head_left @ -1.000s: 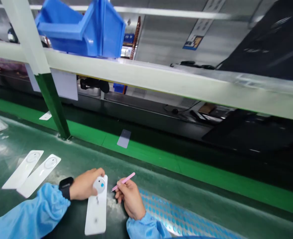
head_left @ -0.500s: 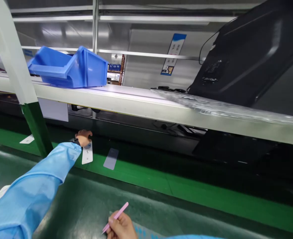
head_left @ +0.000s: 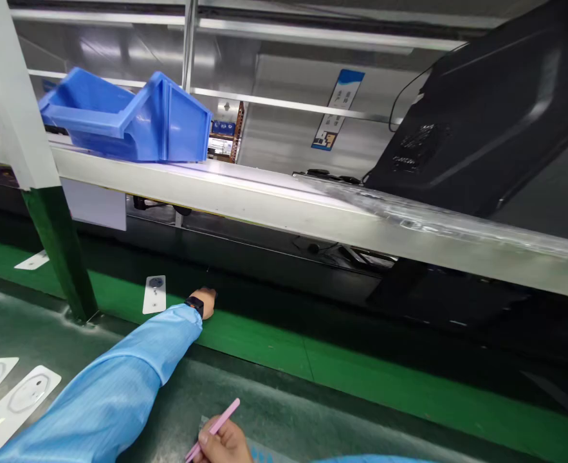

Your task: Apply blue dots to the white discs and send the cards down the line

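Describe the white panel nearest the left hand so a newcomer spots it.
Find the slanting post, then the bright green strip behind its foot. A white panel with a dark disc lies there, between post and left hand. It is the only white one on that strip right of the post.

2 panels (head_left: 19,406) on bench (head_left: 284,415); 2 on belt (head_left: 264,347) behind, 1 either side of post (head_left: 58,238); bin (head_left: 136,125) on shelf (head_left: 264,200).

I see the green strip (head_left: 274,350) running open to the right of the left hand (head_left: 208,302), while the pale shelf (head_left: 245,196) bars a higher reach forward. On the other side, a white card (head_left: 155,296) lies near that wrist, and a slanting post (head_left: 36,161) blocks the way beyond.
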{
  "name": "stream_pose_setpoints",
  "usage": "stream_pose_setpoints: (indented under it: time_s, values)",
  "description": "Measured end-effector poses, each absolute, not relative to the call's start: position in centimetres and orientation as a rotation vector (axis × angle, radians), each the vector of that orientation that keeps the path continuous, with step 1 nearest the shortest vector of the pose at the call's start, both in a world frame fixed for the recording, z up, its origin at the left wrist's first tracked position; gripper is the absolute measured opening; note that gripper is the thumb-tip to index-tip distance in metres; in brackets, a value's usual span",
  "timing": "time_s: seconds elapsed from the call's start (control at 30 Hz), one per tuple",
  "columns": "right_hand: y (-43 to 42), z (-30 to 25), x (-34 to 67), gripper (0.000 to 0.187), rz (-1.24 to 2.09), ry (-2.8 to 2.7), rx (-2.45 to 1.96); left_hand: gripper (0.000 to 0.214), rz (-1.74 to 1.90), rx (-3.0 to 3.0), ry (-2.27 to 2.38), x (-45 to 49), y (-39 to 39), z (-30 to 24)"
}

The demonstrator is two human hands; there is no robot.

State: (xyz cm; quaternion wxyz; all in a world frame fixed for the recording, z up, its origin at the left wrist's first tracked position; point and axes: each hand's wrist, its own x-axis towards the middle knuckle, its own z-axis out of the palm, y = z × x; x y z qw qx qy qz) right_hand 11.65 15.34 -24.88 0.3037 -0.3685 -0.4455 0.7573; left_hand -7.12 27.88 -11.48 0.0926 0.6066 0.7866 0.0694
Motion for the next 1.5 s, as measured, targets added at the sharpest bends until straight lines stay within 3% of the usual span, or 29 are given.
stream_pose_setpoints:
  time_s: [0.23, 0.37, 0.5, 0.57, 0.63, 0.77, 0.93, 1.17, 1.5]
  values:
    - [14.3, -20.0, 11.5, 0.052, 2.176, -1.140, -1.007, 0.024, 0.354, 1.816, 2.497, -8.7, 25.5, -7.8]
    - [13.3, -16.4, 11.8, 0.050, 2.111, -1.096, -0.979, 0.022, 0.534, 1.754, 2.577, -10.0, 20.6, -5.8]
    - [13.8, -15.0, 13.0, 0.047, 2.076, -1.042, -0.980, 0.016, 0.716, 1.736, 2.538, -8.6, 11.8, -8.1]
    - [14.1, -14.6, 14.1, 0.043, 1.989, -1.072, -0.981, 0.009, 1.033, 1.726, 2.391, -6.8, 7.1, -10.7]
    - [14.2, -14.2, 15.2, 0.041, 1.887, -1.153, -1.007, 0.009, 1.122, 1.676, 2.293, -4.9, 3.2, -13.5]
    - [14.4, -13.9, 17.0, 0.045, 1.743, -1.348, -1.155, 0.017, 0.713, 1.614, 2.236, -2.4, -0.6, -16.2]
    - [15.7, -13.7, 17.5, 0.053, 1.608, -1.410, -1.321, 0.029, 0.189, 1.611, 2.052, -2.2, -1.0, -14.0]
    - [15.1, -13.9, 16.5, 0.051, 1.717, -1.597, -1.351, 0.051, 0.091, 1.653, 1.877, -2.1, -1.5, -11.9]
    - [14.5, -15.8, 16.5, 0.049, 1.741, -1.573, -1.431, 0.045, 0.315, 1.850, 1.991, -4.4, -1.1, -14.8]
